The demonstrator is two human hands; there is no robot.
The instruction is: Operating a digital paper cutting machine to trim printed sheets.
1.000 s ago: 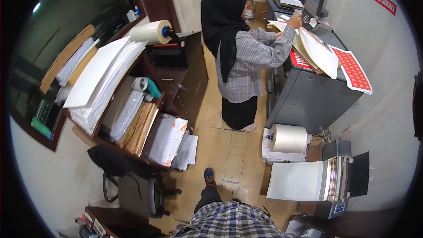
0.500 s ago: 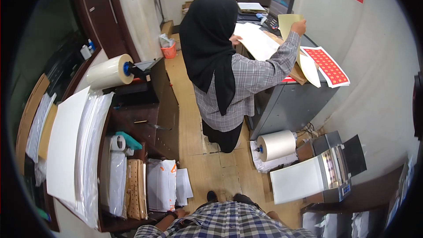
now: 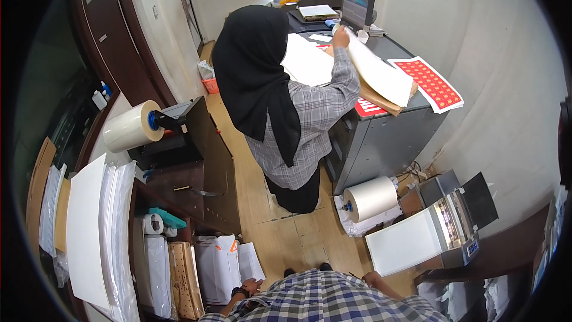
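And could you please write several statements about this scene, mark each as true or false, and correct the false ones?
1. The co-worker has one hand at a curved white sheet. True.
2. The red-patterned sheets lie on the floor. False: the red-patterned sheets lie on top of the large grey unit.
3. The person's left hand appears near the loose white papers at lower left. True.
4. The person's right hand grips the low cream roll. False: the right hand is apart from the low cream roll, beside the checked shirt.
5. The low cream roll lies on its side. True.
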